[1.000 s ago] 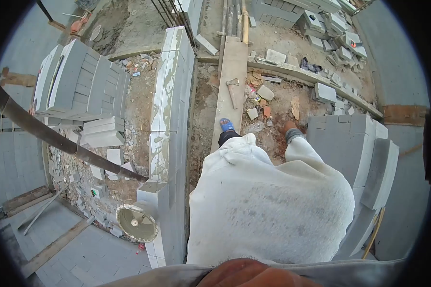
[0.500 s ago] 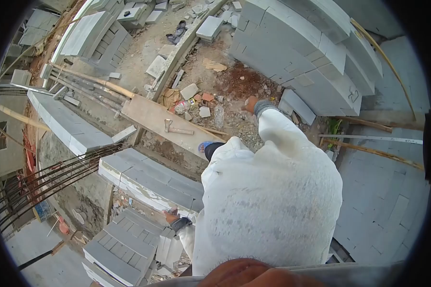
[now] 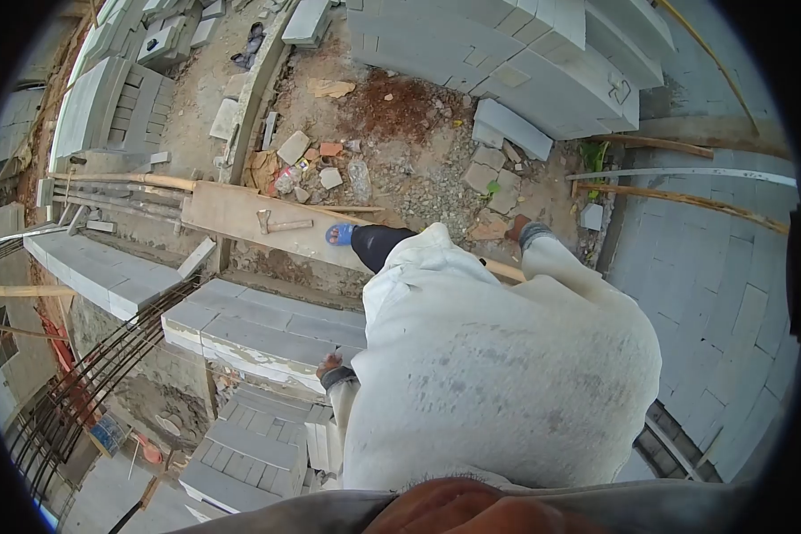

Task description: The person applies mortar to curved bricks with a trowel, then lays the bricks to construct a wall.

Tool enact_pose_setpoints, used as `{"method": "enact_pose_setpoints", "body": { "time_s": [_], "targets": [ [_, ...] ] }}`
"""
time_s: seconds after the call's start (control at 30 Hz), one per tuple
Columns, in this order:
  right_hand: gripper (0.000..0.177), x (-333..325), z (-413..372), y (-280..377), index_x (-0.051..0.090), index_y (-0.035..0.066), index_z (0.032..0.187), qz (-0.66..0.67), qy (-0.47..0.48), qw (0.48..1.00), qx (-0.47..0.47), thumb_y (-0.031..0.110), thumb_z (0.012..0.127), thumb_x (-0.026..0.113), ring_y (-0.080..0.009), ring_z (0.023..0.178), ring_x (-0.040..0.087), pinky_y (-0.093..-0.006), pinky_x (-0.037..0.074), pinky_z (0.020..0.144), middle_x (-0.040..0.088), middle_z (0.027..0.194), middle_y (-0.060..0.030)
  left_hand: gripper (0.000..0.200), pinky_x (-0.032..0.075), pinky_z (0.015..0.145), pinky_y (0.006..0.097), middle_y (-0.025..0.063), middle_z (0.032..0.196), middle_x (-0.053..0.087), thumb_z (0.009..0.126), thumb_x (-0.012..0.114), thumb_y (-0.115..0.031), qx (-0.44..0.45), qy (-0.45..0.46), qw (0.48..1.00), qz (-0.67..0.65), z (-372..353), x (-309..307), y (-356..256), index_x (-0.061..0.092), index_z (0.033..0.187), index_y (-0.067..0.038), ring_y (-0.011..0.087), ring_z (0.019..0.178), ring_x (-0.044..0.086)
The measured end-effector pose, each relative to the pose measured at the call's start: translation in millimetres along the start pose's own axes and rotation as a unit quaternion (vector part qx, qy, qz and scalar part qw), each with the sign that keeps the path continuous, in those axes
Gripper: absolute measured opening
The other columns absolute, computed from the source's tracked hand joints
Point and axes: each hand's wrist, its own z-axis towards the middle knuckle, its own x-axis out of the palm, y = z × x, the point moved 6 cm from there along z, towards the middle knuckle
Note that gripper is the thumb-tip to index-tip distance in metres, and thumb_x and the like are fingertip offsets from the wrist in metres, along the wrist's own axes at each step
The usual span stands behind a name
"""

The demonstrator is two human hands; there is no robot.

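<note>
I look straight down my own white shirt [image 3: 498,374]. My left hand [image 3: 329,362] hangs by my side at the near edge of a low wall of grey blocks [image 3: 258,325] with mortar on its face; nothing shows in it. My right hand [image 3: 517,226] is out in front over broken rubble, too small to tell how its fingers are set. My foot in a blue slipper [image 3: 339,234] stands on a wooden plank [image 3: 227,212], where a hammer [image 3: 274,222] lies.
Large stacks of grey blocks [image 3: 472,44] stand ahead, a loose block [image 3: 512,127] beside them. More blocks [image 3: 249,454] are piled below left. Rebar rods [image 3: 89,374] stick out at left. Brick scraps [image 3: 329,165] litter the dirt. A metal straightedge [image 3: 685,173] and pole [image 3: 685,200] lie at right.
My view has swung round, so the wall now lies across below me instead of running away ahead. My left hand has come into sight beside the wall; my right hand has drawn nearer.
</note>
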Motion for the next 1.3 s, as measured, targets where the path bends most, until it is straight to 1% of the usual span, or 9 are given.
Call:
{"method": "enact_pose_setpoints", "body": {
  "time_s": [0.2,0.43,0.67,0.73,0.83,0.97,1.07,1.13,1.3],
  "targets": [
    [0.053,-51.4,37.1,46.4,0.059,-0.003,0.116,0.118,-0.078,0.987,-0.077,0.029,0.078,0.076,-0.0335,0.096,0.068,-0.041,0.053,0.087,0.067,0.108,-0.0228,0.034,0.06,0.063,0.0353,0.0169,0.087,0.066,0.091,0.067,-0.02,-0.044,-0.088,0.995,0.015,-94.7,20.1,-33.1,0.057,0.102,0.01,0.0251,0.07,0.067],
    [0.052,-119.0,8.7,124.6,0.062,-0.004,0.113,0.066,-0.068,0.968,-0.234,0.03,0.076,0.077,-0.0343,0.097,0.067,-0.042,0.052,0.086,0.068,0.105,-0.0228,0.071,0.057,0.067,0.0447,0.0172,0.102,0.067,0.081,0.079,-0.039,-0.192,-0.298,0.93,-0.1,-113.8,47.9,31.8,0.045,0.126,0.004,0.0292,0.076,0.066],
    [0.045,-265.9,70.2,139.4,0.063,0.001,0.116,-0.013,-0.159,0.926,-0.341,0.022,0.078,0.075,-0.0328,0.099,0.067,-0.0413,0.051,0.087,0.069,0.103,-0.021,0.074,0.053,0.075,0.0481,0.0191,0.116,0.063,0.078,0.081,-0.04,-0.052,-0.112,0.893,-0.433,-73.4,93.3,25.4,0.045,0.132,-0.002,0.0336,0.09,0.065],
    [0.044,-355.8,115.9,122.6,0.063,0.003,0.118,0.02,-0.239,0.911,-0.334,0.018,0.078,0.074,-0.0314,0.1,0.067,-0.0408,0.051,0.088,0.07,0.104,-0.0188,0.08,0.05,0.08,0.0472,0.0182,0.125,0.06,0.078,0.08,-0.043,0.026,-0.28,0.878,-0.388,-54.8,75.9,-10.3,0.043,0.139,-0.007,0.0364,0.105,0.06],
    [0.057,-511.4,123.6,85.4,0.055,0.005,0.131,0.025,-0.384,0.88,-0.28,0.019,0.08,0.074,-0.0318,0.104,0.064,-0.0396,0.049,0.095,0.067,0.112,-0.0178,0.078,0.051,0.083,0.0434,0.0238,0.126,0.058,0.084,0.074,-0.039,0.133,-0.399,0.863,-0.28,-62.1,61.5,-170.1,0.039,0.145,-0.005,0.0342,0.108,0.062],
    [0.087,-713.4,179.0,29.8,0.046,0.004,0.14,0.004,-0.564,0.795,-0.225,0.048,0.073,0.08,-0.0354,0.115,0.059,-0.0421,0.045,0.102,0.062,0.123,-0.0216,0.068,0.042,0.103,0.0414,0.0278,0.132,0.053,0.092,0.064,-0.023,0.472,-0.367,0.785,-0.162,18.9,119.3,-339.8,0.031,0.147,-0.001,0.0335,0.12,0.054],
    [0.118,-826.5,254.4,1.4,0.039,0.015,0.147,0.036,-0.735,0.65,-0.19,0.079,0.054,0.074,-0.0396,0.133,0.043,-0.0467,0.04,0.108,0.044,0.142,-0.0278,0.076,0.043,0.103,0.0417,0.0238,0.136,0.05,0.091,0.065,-0.027,0.595,-0.268,0.734,-0.188,88.6,245.3,-484.3,0.025,0.15,-0.001,0.0346,0.123,0.052],
    [0.127,-878.5,307.5,-2.2,0.031,0.016,0.151,-0.045,-0.742,0.661,-0.106,0.089,0.052,0.064,-0.0368,0.139,0.036,-0.0505,0.033,0.112,0.037,0.149,-0.0222,0.084,0.038,0.107,0.0423,0.0226,0.141,0.046,0.085,0.069,-0.028,0.583,-0.11,0.75,-0.293,91.9,385.3,-619.3,0.022,0.15,-0.002,0.0356,0.128,0.048],
    [0.131,-942.3,370.6,19.2,0.026,0.018,0.153,-0.176,-0.673,0.714,-0.073,0.093,0.05,0.059,-0.0343,0.143,0.029,-0.0515,0.027,0.116,0.031,0.155,-0.0158,0.111,0.028,0.111,0.0507,0.021,0.147,0.041,0.066,0.083,-0.052,0.706,0.054,0.705,-0.045,-32.0,618.1,-930.4,0.026,0.15,-0.007,0.0354,0.136,0.039]
  ]
}}
